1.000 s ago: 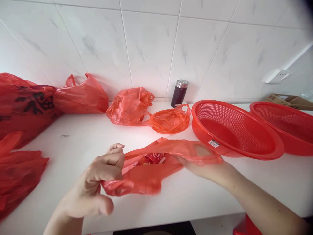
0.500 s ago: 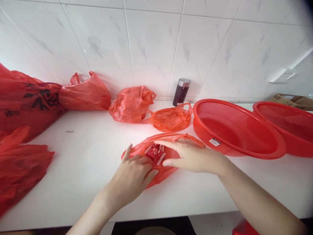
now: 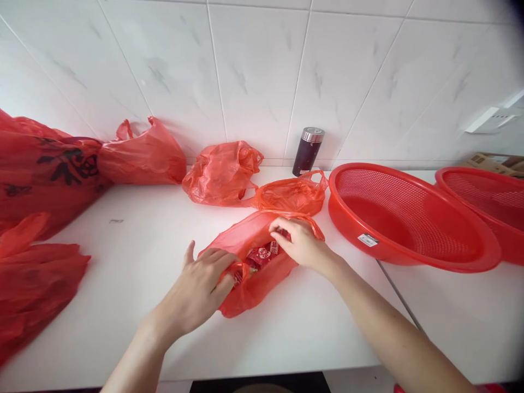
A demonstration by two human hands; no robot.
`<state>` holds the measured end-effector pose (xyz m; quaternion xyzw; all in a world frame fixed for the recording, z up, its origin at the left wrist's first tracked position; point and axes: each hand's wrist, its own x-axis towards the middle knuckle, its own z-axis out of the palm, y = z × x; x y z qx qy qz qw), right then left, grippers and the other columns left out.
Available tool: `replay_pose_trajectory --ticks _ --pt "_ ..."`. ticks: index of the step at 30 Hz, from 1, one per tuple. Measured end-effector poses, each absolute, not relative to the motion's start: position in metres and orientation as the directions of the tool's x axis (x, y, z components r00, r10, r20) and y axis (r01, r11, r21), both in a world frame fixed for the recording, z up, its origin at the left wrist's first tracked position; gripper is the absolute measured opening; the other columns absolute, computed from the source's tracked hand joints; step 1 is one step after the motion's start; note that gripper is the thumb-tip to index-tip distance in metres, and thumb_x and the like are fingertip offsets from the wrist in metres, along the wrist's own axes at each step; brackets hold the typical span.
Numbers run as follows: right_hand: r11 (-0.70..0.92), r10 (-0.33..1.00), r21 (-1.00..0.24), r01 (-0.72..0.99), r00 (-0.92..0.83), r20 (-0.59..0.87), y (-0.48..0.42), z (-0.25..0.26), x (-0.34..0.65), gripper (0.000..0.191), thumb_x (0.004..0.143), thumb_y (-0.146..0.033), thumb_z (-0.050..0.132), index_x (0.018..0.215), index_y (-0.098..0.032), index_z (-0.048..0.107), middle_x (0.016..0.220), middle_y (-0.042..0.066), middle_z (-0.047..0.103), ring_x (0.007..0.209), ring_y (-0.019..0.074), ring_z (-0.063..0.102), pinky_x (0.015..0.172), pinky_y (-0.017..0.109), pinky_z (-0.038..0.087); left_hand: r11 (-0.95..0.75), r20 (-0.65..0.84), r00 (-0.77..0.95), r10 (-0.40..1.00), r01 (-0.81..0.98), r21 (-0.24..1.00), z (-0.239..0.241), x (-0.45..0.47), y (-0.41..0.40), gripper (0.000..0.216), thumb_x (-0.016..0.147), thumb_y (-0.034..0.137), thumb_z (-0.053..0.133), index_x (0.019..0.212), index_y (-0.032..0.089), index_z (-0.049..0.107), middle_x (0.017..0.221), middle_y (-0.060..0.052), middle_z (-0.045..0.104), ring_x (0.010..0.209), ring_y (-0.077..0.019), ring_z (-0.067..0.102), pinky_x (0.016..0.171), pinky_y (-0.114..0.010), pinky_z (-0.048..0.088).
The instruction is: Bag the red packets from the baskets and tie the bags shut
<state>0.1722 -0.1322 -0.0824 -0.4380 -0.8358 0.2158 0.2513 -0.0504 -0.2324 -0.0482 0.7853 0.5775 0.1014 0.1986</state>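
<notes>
An opened red plastic bag (image 3: 254,295) lies on the white table with small red packets (image 3: 262,254) printed in white inside it. At its left side, my left hand (image 3: 200,289) is closed on the bag's edge, thumb and index finger pinching the film while the little finger sticks out. My right hand (image 3: 303,243) is over the bag's mouth on the right, its thumb and fingertips curled together. Something red shows beneath those fingers, but I cannot make out what they hold. The lower part of the bag's contents is hidden by the film.
Behind lie a flat red bag (image 3: 290,196) and a fuller one (image 3: 223,174). A dark flask (image 3: 308,153) stands by the tiled wall. Red plastic baskets (image 3: 413,218) are at the right. More red bags (image 3: 143,155) line the left, one with black lettering (image 3: 69,166).
My left hand has drawn left and down, pulling the bag's edge. My right hand has moved up and left, and its spread fingers have closed. The bag's mouth has changed shape.
</notes>
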Motion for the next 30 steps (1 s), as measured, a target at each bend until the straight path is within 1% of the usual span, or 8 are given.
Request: replay_pose_trajectory --ticks 3,7,11,17,21,24,27,30 --pt "0.583 0.769 -0.554 0.594 -0.624 0.140 -0.131 -0.087 0.175 0.020 0.085 -0.012 0.050 0.088 -0.025 0.065 0.086 -0.001 0.068 0.081 0.0145 0.061 0.073 0.028 0.045 -0.299 -0.008 0.342 0.940 0.831 0.469 -0.049 -0.034 -0.220 0.037 0.095 0.027 0.029 0.102 0.033 0.064 0.115 0.003 0.066 0.114 -0.0222 0.055 0.111 -0.066 0.002" --pt "0.538 0.761 -0.520 0.663 -0.647 -0.038 -0.132 -0.097 0.186 0.040 0.078 -0.017 0.060 0.115 -0.032 0.064 0.129 0.003 0.058 0.111 0.0238 0.057 0.088 0.038 0.045 -0.328 0.041 0.338 0.940 0.865 0.380 -0.069 -0.016 -0.201 0.046 0.098 0.039 0.028 0.083 0.031 0.071 0.117 0.004 0.069 0.123 -0.0284 0.051 0.110 -0.068 0.003" --pt "0.397 0.787 -0.548 0.736 -0.580 -0.209 -0.136 -0.102 0.195 0.063 0.075 -0.021 0.062 0.133 -0.039 0.050 0.132 0.001 0.056 0.116 0.0256 0.055 0.091 0.039 0.046 -0.272 0.092 0.257 0.962 0.933 0.236 -0.090 -0.027 -0.187 0.019 0.086 0.038 0.056 0.095 0.025 0.067 0.133 -0.007 0.059 0.126 -0.0341 0.048 0.107 -0.073 0.006" --pt "0.431 0.859 -0.528 0.731 -0.512 -0.008 -0.134 -0.097 0.195 0.036 0.085 -0.023 0.053 0.120 -0.029 0.058 0.124 0.004 0.058 0.112 0.0230 0.054 0.092 0.040 0.046 -0.257 0.027 0.263 0.964 0.909 0.327 -0.098 -0.058 -0.179 0.059 0.082 0.021 0.052 0.138 0.037 0.040 0.150 -0.006 0.041 0.139 -0.0335 0.032 0.102 -0.080 0.002" --pt "0.401 0.819 -0.584 0.706 -0.561 -0.116 -0.138 -0.089 0.193 0.013 0.083 -0.031 0.058 0.095 -0.027 0.063 0.108 0.001 0.064 0.097 0.0214 0.059 0.081 0.038 0.049 -0.258 -0.012 0.286 0.958 0.881 0.396 -0.098 -0.062 -0.180 0.057 0.085 0.024 0.050 0.139 0.040 0.040 0.153 -0.006 0.036 0.142 -0.0346 0.025 0.103 -0.078 0.001" --pt "0.376 0.784 -0.647 0.663 -0.600 -0.160 -0.144 -0.089 0.188 0.031 0.082 -0.029 0.059 0.113 -0.033 0.059 0.127 0.001 0.057 0.111 0.0216 0.056 0.087 0.038 0.049 -0.260 -0.025 0.297 0.954 0.871 0.416 -0.099 -0.060 -0.183 0.052 0.086 0.028 0.052 0.136 0.041 0.045 0.157 -0.004 0.029 0.145 -0.0357 0.018 0.104 -0.077 0.002" --pt "0.449 0.768 -0.633 0.630 -0.634 -0.087 -0.151 -0.098 0.177 0.054 0.078 -0.022 0.062 0.128 -0.036 0.053 0.145 0.001 0.043 0.125 0.0224 0.047 0.097 0.040 0.044 -0.278 -0.003 0.310 0.951 0.858 0.432 -0.102 -0.057 -0.184 0.048 0.083 0.030 0.058 0.129 0.041 0.053 0.158 -0.001 0.025 0.144 -0.0382 0.017 0.104 -0.076 0.000" --pt "0.499 0.759 -0.633 0.591 -0.652 -0.010 -0.154 -0.102 0.169 0.045 0.081 -0.023 0.061 0.124 -0.035 0.057 0.133 0.001 0.054 0.118 0.0202 0.053 0.098 0.037 0.043 -0.275 0.009 0.303 0.953 0.850 0.449 -0.104 -0.054 -0.184 0.044 0.084 0.031 0.058 0.127 0.041 0.055 0.157 -0.002 0.028 0.143 -0.0384 0.022 0.104 -0.076 -0.001"
